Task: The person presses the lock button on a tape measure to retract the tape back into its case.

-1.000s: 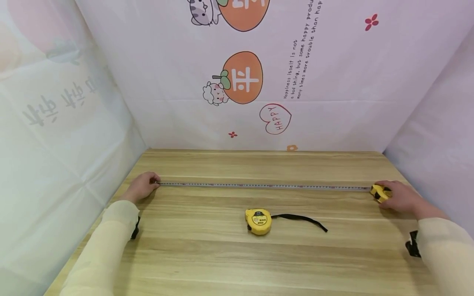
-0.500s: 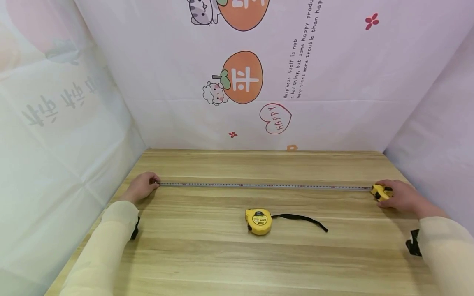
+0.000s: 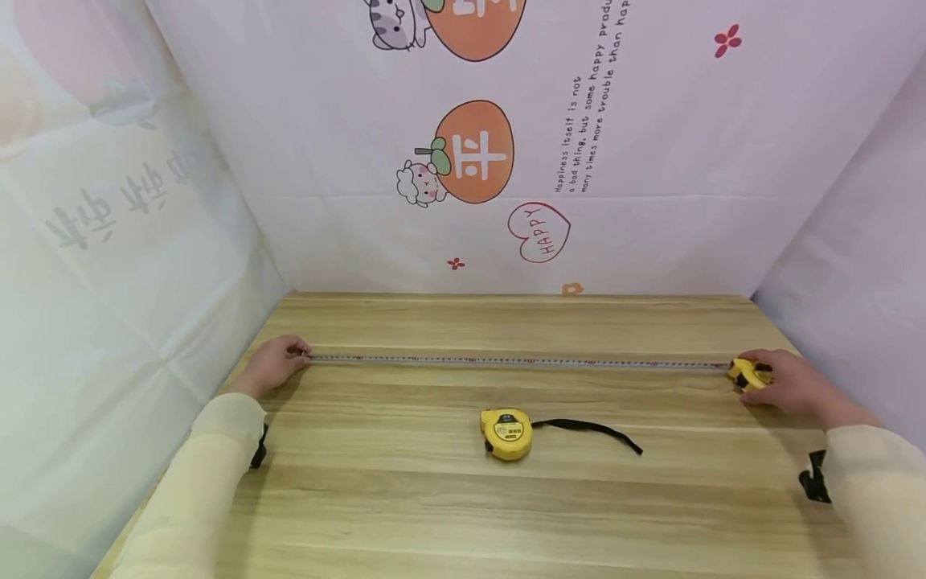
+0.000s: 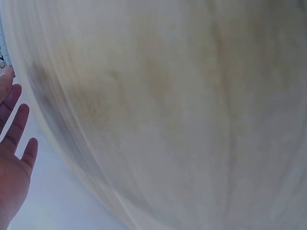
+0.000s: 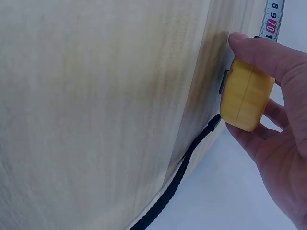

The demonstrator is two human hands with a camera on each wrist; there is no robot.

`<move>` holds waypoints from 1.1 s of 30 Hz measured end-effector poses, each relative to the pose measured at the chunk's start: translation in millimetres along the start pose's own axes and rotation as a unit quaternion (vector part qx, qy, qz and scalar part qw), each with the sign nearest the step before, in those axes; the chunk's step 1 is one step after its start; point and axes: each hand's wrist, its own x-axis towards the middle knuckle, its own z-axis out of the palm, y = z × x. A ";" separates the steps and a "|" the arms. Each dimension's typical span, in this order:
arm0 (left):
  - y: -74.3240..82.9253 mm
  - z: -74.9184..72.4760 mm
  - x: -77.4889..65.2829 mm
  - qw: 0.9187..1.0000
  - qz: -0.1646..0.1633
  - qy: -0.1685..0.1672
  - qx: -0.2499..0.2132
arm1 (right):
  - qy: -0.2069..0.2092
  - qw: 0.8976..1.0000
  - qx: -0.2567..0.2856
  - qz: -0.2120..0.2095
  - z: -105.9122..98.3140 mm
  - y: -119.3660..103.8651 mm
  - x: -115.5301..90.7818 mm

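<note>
A tape measure's white blade (image 3: 506,361) stretches straight across the far part of the table from hand to hand. My left hand (image 3: 273,363) pinches the free end between thumb and forefinger, the other fingers spread loosely in the left wrist view. At the far right my right hand (image 3: 788,384) grips the yellow tape measure case (image 5: 247,93), thumb on top by the blade's mouth. Near the 70 mark, the blade leaves the case in the right wrist view. From the case hangs a black strap (image 5: 180,167).
A second yellow tape measure (image 3: 506,434) lies mid-table, its black strap (image 3: 593,429) trailing right. The wooden table (image 3: 434,515) is enclosed by white printed cloth (image 3: 325,161) at the back and both sides.
Both hands have shifted slightly apart, the left a little left and the right a little right. Slightly more blade shows between them. The second tape measure stays in place.
</note>
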 end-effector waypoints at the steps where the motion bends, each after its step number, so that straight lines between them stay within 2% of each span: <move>1: -1.1 0.2 0.4 1.000 0.000 0.003 -0.002 | 0.004 1.000 0.000 -0.003 -0.1 0.9 0.3; 6: -2.8 -2.0 0.4 1.000 -0.008 0.003 -0.012 | 0.019 1.000 0.007 -0.007 -2.1 2.7 1.2; 11: -1.0 -7.8 -2.0 1.000 -0.015 0.007 -0.020 | 0.013 1.000 0.011 0.001 -10.0 -5.6 0.2; 17: -2.4 -13.0 -4.4 0.999 0.002 0.024 -0.030 | 0.039 0.999 -0.022 -0.026 -17.8 -15.7 -1.5; 22: -3.7 -17.1 -7.1 0.998 0.014 0.036 -0.045 | 0.049 0.998 -0.028 -0.026 -22.7 -21.4 -2.6; 28: -2.1 -22.7 -11.6 0.998 -0.001 0.035 -0.054 | 0.071 0.997 -0.032 -0.023 -30.7 -25.1 -6.0; 33: 4.0 -28.7 -14.3 0.996 -0.016 0.040 -0.072 | 0.074 0.997 -0.026 -0.021 -39.8 -29.1 -9.0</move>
